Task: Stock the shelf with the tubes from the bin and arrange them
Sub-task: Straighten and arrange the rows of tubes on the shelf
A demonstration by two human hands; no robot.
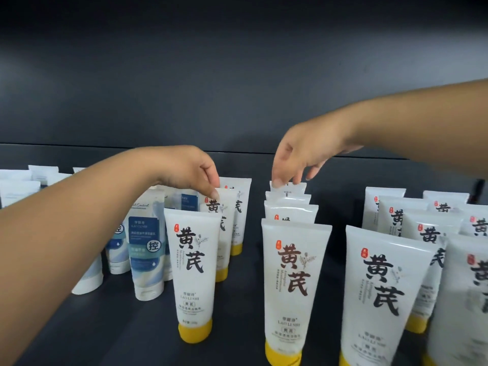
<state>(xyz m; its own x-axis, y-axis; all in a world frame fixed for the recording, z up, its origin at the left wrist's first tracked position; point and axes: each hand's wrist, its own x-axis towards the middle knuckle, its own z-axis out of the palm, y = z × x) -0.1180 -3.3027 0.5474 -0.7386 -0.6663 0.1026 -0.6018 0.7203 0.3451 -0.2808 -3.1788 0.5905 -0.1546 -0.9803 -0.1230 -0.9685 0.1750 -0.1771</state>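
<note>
White tubes with yellow caps stand upright on their caps in rows on a dark shelf (132, 326). My left hand (190, 167) reaches over the left row and pinches the top edge of a tube (227, 207) behind the front tube (194, 265). My right hand (298, 154) hangs over the middle row and pinches the top seam of the rearmost tube (289, 186); the front tube of that row (290, 283) stands nearest me. More yellow-capped tubes (385, 294) fill the right side.
Blue-and-white tubes (145, 249) stand in rows to the left of the yellow-capped ones, partly behind my left forearm. More white tubes (15, 186) sit at the far left. The shelf's dark back wall (237, 88) rises behind everything.
</note>
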